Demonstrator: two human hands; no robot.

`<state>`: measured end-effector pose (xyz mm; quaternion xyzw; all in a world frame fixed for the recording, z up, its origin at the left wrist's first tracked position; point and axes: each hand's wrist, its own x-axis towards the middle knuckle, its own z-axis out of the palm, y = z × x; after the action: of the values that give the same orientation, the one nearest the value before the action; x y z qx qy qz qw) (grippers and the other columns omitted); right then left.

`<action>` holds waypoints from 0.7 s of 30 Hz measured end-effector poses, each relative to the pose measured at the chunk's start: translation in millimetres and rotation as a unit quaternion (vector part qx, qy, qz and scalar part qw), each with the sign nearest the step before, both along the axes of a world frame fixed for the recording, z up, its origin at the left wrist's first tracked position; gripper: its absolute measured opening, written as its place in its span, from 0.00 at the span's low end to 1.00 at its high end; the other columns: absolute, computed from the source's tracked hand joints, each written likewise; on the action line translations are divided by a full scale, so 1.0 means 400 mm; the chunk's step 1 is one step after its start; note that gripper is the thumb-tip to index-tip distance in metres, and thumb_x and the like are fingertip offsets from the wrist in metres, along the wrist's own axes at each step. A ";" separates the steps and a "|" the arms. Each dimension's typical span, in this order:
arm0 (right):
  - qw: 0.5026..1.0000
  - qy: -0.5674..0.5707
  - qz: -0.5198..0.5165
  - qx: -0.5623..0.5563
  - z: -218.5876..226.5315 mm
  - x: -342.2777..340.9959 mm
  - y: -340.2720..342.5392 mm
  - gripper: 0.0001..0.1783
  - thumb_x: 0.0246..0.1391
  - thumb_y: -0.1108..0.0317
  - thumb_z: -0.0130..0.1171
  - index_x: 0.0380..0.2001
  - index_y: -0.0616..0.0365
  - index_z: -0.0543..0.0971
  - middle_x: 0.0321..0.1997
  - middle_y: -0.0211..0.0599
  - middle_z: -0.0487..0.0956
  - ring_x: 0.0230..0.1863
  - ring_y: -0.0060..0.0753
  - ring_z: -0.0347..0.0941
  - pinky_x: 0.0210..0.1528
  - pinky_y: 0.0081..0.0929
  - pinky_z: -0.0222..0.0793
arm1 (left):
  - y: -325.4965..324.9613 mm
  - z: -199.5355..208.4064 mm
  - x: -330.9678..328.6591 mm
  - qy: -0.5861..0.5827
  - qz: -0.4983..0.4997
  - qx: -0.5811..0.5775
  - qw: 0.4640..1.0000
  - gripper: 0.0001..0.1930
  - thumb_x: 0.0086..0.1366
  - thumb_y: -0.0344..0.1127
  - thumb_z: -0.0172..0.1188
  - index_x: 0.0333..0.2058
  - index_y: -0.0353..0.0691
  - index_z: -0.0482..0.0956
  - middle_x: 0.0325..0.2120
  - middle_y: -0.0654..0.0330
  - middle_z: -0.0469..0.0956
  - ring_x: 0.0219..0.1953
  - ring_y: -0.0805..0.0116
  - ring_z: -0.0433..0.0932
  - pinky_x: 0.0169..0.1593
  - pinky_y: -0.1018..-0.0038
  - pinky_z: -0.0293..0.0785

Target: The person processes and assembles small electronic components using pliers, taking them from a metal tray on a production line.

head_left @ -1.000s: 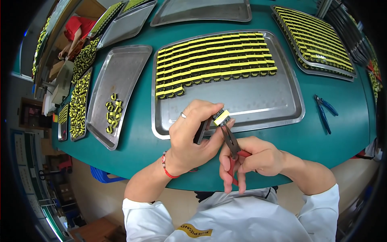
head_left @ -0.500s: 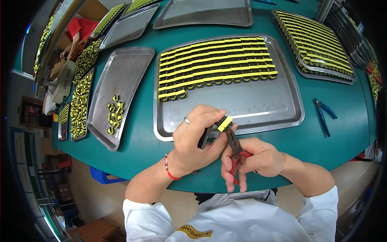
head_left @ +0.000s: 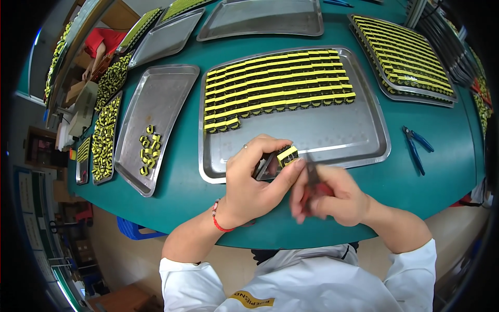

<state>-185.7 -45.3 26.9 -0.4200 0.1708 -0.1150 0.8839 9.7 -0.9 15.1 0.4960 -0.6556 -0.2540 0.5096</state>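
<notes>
Between the thumb and fingers of my left hand is a small yellow-taped transformer, its black body facing up and right. A dark, shiny flat thing shows inside that hand; its kind is hard to make out. My right hand is closed round red-handled pliers, blurred by motion. The pliers' dark jaws point up, just right of the transformer and apart from it. Beyond both hands lies a metal tray with rows of like transformers, the nearest row short and at its left end.
Left stands a tray with several loose transformers. Farther left a narrow tray holds a heap. Blue-handled cutters lie at the right, below stacked full trays. Another person in red sits at the far left.
The pliers have moved off the transformer to the right and blurred. The transformer has turned in my left hand, showing more of its black side.
</notes>
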 end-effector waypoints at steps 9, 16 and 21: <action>0.692 0.047 -0.391 -0.605 -0.062 0.046 0.004 0.24 0.36 0.79 0.73 0.37 0.60 0.72 0.31 0.35 0.76 0.21 0.26 0.74 0.21 0.20 0.69 | 0.015 0.002 -0.031 0.128 -0.051 0.134 0.981 0.09 0.61 0.23 0.63 0.40 0.30 0.75 0.35 0.57 0.78 0.35 0.76 0.77 0.39 0.80 0.74; 0.671 0.041 -0.385 -0.632 -0.071 0.044 0.006 0.23 0.39 0.81 0.71 0.41 0.62 0.74 0.33 0.36 0.78 0.23 0.24 0.76 0.21 0.19 0.71 | 0.011 -0.001 -0.048 0.237 -0.042 0.172 0.955 0.12 0.70 0.37 0.58 0.41 0.32 0.76 0.30 0.64 0.77 0.28 0.83 0.70 0.31 0.82 0.66; 0.752 -0.008 -0.370 -0.546 -0.071 0.034 0.019 0.23 0.46 0.78 0.71 0.47 0.64 0.75 0.36 0.35 0.80 0.25 0.18 0.76 0.21 0.15 0.69 | -0.023 0.035 -0.031 0.592 -0.067 0.297 0.747 0.29 0.74 0.56 0.38 0.47 0.33 0.75 0.37 0.55 0.77 0.37 0.68 0.76 0.42 0.72 0.72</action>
<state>-172.0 -37.8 -1.5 -0.7345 0.2136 -0.5097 0.3937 -2.8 -10.0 29.1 0.3271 -0.1457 -0.7118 0.6043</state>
